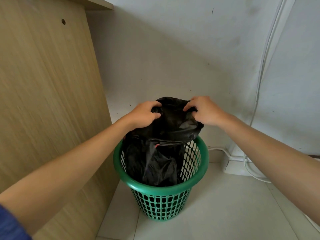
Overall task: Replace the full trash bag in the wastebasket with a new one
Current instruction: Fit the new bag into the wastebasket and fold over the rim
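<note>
Wooden panel (43, 101) stands at far left, upright against the white wall (173, 49). Left hand (143, 115), fingers curled, grips the gathered top of the black trash bag (166, 153). Bag is partly raised, its lower part inside the green mesh wastebasket (161, 201), which sits on the tiled floor (225, 213). Right hand (206, 110) pinches the bag's top on the other side. White power strip (232, 167) and cables (263, 66) at right.

The left hand (142, 116) and right hand (207, 111) bury fingertips in trash bag (173, 125) folds; contents unseen
</note>
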